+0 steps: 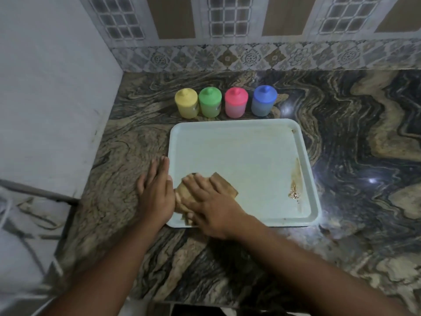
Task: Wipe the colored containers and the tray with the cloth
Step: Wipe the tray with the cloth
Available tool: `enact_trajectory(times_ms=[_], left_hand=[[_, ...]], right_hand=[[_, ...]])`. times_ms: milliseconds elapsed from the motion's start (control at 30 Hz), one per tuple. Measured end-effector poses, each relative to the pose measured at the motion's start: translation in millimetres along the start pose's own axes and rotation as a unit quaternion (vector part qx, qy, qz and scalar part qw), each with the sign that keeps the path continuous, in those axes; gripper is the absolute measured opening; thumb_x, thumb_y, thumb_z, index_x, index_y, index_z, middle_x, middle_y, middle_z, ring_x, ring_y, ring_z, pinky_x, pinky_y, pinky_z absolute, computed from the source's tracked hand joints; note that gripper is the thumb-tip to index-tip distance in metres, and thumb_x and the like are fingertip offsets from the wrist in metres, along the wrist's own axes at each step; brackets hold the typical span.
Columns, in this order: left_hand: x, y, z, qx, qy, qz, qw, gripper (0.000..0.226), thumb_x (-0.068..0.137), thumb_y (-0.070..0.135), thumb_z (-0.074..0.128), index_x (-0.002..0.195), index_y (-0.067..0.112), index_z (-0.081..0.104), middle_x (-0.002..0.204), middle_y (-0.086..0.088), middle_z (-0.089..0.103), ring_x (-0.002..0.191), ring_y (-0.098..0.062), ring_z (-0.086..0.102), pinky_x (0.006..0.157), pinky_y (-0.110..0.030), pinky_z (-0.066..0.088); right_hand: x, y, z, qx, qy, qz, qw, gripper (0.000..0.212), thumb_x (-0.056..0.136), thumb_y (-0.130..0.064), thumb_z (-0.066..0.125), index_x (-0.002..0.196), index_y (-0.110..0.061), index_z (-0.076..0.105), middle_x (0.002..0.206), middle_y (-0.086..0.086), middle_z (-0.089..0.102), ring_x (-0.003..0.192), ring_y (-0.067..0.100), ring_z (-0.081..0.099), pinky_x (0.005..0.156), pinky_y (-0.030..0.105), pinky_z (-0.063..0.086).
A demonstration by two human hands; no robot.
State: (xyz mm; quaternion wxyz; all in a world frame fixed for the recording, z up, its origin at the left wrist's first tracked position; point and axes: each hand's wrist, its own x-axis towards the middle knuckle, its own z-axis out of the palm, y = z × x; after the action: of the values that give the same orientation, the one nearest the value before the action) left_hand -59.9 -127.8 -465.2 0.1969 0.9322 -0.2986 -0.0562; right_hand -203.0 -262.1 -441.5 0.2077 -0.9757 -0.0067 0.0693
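A pale blue tray [250, 151] lies on the marble counter, with a brown smear [296, 179] along its right side. Behind it stand a yellow container [186, 103], a green container [210, 102], a pink container [236, 102] and a blue container [263, 101] in a row, all lidded. My right hand [209, 201] presses flat on a brown cloth [224, 184] in the tray's near left corner. My left hand [156, 190] lies flat on the counter against the tray's left rim, fingers together, holding nothing.
The marble counter [364, 156] extends right and toward me. A white wall [57, 99] closes the left side and patterned tiles [250, 57] run along the back. A white appliance with a cable [20, 224] sits lower left.
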Motion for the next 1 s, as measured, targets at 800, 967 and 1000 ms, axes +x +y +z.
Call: enact_trajectory(times_ms=[800,967,1000], left_hand=[[2.8,-15.7,11.7,-0.014,-0.024,-0.040,0.999,0.057,0.095,0.047,0.010,0.152,0.049,0.012,0.164,0.012,0.018,0.153,-0.019,0.011,0.120,-0.045,0.016],[2.0,-9.8,6.2,-0.012,-0.016,-0.035,0.999,0.055,0.098,0.043,0.018,0.153,0.044,0.015,0.165,0.011,0.017,0.153,-0.016,0.008,0.122,-0.043,0.011],[0.8,-5.4,3.4,-0.011,-0.011,-0.029,0.999,0.053,0.101,0.036,0.023,0.154,0.040,0.017,0.165,0.010,0.017,0.153,-0.013,0.006,0.122,-0.042,0.009]], right_hand=[[-17.9,23.1,-20.0,-0.030,-0.017,0.210,0.977,0.067,0.093,-0.056,0.011,0.157,-0.040,0.017,0.167,0.008,-0.014,0.153,0.033,-0.018,0.118,0.064,-0.008],[8.4,-39.8,7.2,0.006,-0.019,0.096,0.995,0.057,0.101,-0.049,0.029,0.154,-0.029,0.037,0.168,0.004,-0.009,0.153,0.026,-0.019,0.120,0.058,-0.013],[-3.7,-38.4,6.4,0.018,-0.018,0.077,0.997,0.053,0.102,-0.048,0.030,0.150,-0.030,0.043,0.169,0.001,-0.007,0.154,0.023,-0.017,0.121,0.055,-0.012]])
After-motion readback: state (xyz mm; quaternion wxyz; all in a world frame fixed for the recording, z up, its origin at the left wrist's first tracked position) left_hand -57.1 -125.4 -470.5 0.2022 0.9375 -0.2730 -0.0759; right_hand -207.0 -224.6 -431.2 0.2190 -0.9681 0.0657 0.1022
